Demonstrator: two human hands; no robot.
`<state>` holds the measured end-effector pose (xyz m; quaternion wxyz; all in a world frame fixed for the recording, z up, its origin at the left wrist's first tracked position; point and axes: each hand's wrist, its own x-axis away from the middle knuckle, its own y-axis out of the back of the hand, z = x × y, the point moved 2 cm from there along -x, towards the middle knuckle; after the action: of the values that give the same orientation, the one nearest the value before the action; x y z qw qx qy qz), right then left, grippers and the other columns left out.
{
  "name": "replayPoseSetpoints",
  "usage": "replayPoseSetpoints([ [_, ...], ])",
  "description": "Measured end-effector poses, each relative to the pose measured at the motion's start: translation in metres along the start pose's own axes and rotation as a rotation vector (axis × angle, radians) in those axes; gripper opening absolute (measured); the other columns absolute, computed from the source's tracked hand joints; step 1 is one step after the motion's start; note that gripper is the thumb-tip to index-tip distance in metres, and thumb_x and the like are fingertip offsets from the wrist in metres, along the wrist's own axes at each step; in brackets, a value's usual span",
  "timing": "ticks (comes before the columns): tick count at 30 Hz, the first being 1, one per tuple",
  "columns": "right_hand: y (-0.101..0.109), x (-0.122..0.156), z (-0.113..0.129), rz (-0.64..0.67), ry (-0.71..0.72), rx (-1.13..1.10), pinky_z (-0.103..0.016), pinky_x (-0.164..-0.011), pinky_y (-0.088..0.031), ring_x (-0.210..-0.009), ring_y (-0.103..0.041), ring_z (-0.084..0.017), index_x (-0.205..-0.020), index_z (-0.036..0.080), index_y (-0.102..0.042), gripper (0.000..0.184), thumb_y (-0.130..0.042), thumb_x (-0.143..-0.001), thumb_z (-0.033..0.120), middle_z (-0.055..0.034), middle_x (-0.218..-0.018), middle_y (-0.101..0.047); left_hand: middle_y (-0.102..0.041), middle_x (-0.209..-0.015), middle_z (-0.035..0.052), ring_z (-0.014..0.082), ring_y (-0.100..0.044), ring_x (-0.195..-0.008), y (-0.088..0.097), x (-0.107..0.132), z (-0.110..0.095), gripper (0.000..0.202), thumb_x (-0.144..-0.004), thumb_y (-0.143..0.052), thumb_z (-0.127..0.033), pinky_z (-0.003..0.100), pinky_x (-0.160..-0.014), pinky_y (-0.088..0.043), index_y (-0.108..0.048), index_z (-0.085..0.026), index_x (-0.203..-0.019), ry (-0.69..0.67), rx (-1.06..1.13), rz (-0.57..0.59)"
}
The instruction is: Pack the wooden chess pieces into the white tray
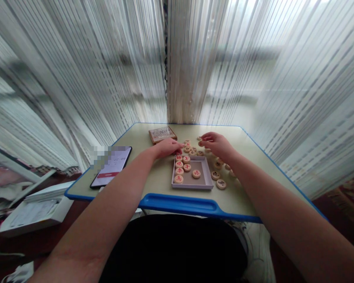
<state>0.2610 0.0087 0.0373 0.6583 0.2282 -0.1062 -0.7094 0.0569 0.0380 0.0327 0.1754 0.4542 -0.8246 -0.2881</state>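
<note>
A shallow grey tray [205,179] lies in the middle of a small beige table [153,179] and holds several round wooden chess pieces [179,171] with red characters. More pieces [221,183] lie loose on the table beyond and to the right of the tray. My left hand [166,148] rests just behind the tray's far left corner, fingers curled and pinched at a loose piece [187,149]. My right hand [216,144] hovers over the loose pieces behind the tray's right side, fingers bent and drawn together.
A wooden box lid [162,134] lies at the table's far edge. A phone [112,166] with a lit screen lies on the left. The table has a blue rim and front handle [179,204]. Striped curtains [177,63] hang close behind. Papers and clutter [32,208] sit lower left.
</note>
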Motion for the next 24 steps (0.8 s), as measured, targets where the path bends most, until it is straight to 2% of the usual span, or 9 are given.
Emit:
replayPoseSetpoints([
  [4,-0.007,0.010,0.010,0.120,-0.090,-0.330,-0.029,-0.071,-0.051,-0.072,-0.062,-0.013,-0.081,0.017,-0.060,0.013,-0.064,-0.068,0.015,-0.0049,-0.078,-0.067,-0.063,-0.065,0.0032,0.0105,-0.051,-0.058,0.002,0.003,-0.005,0.036,-0.066,-0.061,-0.044,0.023,-0.055,-0.037,-0.067,-0.010,-0.074,-0.150,-0.063,-0.067],
  [7,-0.011,0.017,0.017,0.208,-0.156,-0.469,-0.029,-0.077,-0.051,-0.072,-0.063,-0.013,-0.079,0.017,-0.061,0.013,-0.062,-0.069,0.009,-0.0048,-0.077,-0.067,-0.066,-0.073,0.0063,0.0116,-0.055,-0.063,0.003,0.005,-0.012,0.037,-0.065,-0.063,-0.042,0.024,-0.059,-0.041,-0.067,-0.009,-0.081,-0.204,0.017,-0.126],
  [9,-0.013,0.020,0.020,0.257,-0.174,-0.514,-0.029,-0.078,-0.052,-0.072,-0.063,-0.013,-0.079,0.016,-0.061,0.013,-0.060,-0.069,0.007,-0.0047,-0.077,-0.067,-0.067,-0.075,0.0079,0.0121,-0.057,-0.064,0.001,0.007,-0.017,0.036,-0.065,-0.065,-0.041,0.024,-0.060,-0.042,-0.067,-0.009,-0.082,-0.220,0.058,-0.120],
  [13,-0.016,0.023,0.023,0.266,-0.166,-0.532,-0.029,-0.080,-0.052,-0.074,-0.063,-0.012,-0.084,0.016,-0.059,0.017,-0.058,-0.071,0.006,-0.0046,-0.082,-0.067,-0.067,-0.072,0.0080,0.0111,-0.056,-0.061,-0.002,0.007,-0.020,0.034,-0.066,-0.064,-0.038,0.024,-0.058,-0.043,-0.068,-0.008,-0.081,-0.226,0.132,-0.067],
  [16,-0.019,0.026,0.025,0.297,-0.132,-0.496,-0.029,-0.080,-0.051,-0.076,-0.063,-0.011,-0.087,0.016,-0.058,0.020,-0.059,-0.070,0.007,-0.0044,-0.085,-0.067,-0.066,-0.069,0.0070,0.0098,-0.055,-0.058,-0.001,0.006,-0.021,0.034,-0.068,-0.063,-0.040,0.023,-0.056,-0.042,-0.067,-0.008,-0.079,-0.233,0.186,-0.069],
  [19,-0.021,0.028,0.028,0.332,-0.083,-0.427,-0.028,-0.078,-0.051,-0.075,-0.062,-0.011,-0.082,0.016,-0.058,0.018,-0.062,-0.067,0.007,-0.0024,-0.081,-0.067,-0.065,-0.067,0.0059,0.0091,-0.054,-0.057,0.001,0.007,-0.022,0.033,-0.069,-0.063,-0.040,0.022,-0.053,-0.039,-0.066,-0.008,-0.079,-0.253,0.218,-0.079],
  [24,-0.021,0.028,0.029,0.283,-0.044,-0.349,-0.027,-0.073,-0.051,-0.069,-0.060,-0.010,-0.077,0.017,-0.057,0.015,-0.062,-0.066,0.008,-0.0003,-0.074,-0.065,-0.065,-0.068,0.0057,0.0089,-0.053,-0.057,0.001,0.008,-0.024,0.034,-0.068,-0.063,-0.041,0.021,-0.052,-0.037,-0.066,-0.009,-0.082,-0.238,0.230,-0.044],
])
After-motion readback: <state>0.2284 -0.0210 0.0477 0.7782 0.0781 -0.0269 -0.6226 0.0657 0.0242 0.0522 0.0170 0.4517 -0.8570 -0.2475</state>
